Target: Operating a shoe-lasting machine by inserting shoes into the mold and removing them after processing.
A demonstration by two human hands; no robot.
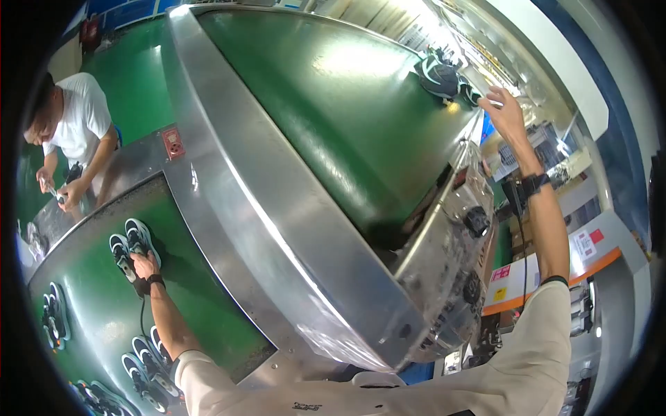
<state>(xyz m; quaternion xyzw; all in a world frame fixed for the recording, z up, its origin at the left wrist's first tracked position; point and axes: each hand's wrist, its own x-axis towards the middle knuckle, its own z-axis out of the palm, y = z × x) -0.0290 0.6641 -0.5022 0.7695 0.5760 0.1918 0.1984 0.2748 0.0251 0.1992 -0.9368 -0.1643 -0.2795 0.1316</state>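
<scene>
On the lower green belt at the left, my left hand (144, 266) grips the near end of a pair of dark sneakers (136, 241) with pale soles, its fingers closed over the opening. The two sneakers lie side by side. My right arm reaches far out over the right side, a dark band on its wrist. The fingers of my right hand (504, 112) are apart and slightly curved, right beside a dark sneaker with light trim (441, 78) at the far right end of the upper green belt. Whether the fingertips touch it I cannot tell.
Further sneakers (147, 367) stand on the lower belt (215, 305). A wide metal rail (257, 201) divides it from the upper belt (312, 90). Across the lower belt at the left, a person (83, 114) handles a shoe. Clear plastic (454, 243) covers the machine's end, and a control box (173, 142) sits on the frame.
</scene>
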